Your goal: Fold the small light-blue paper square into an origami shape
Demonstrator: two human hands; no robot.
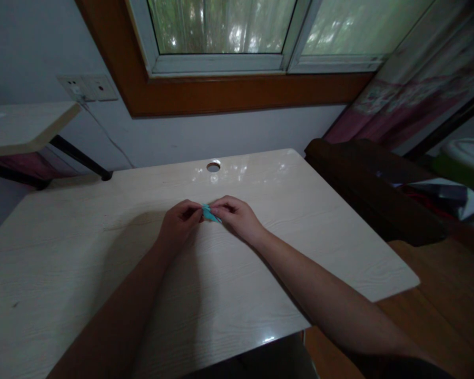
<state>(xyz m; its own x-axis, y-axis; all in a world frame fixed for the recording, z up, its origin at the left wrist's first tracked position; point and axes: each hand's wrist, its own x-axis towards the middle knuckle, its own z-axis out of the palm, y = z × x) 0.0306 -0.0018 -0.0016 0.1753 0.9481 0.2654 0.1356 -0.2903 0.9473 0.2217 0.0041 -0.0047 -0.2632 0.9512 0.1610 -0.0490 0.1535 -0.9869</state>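
Observation:
A small turquoise piece of folded paper is held between my two hands, just above the middle of the pale desk. My left hand pinches its left end between thumb and fingers. On the other side, my right hand grips its upper right part with thumb and forefinger. A pointed tip of the paper sticks out below the right fingers. My fingertips hide part of the paper, so its full shape does not show.
A round cable hole lies near the desk's back edge. At the left, a raised shelf stands on black legs. A cable hangs from the wall socket. Dark wooden furniture stands beside the desk's right edge.

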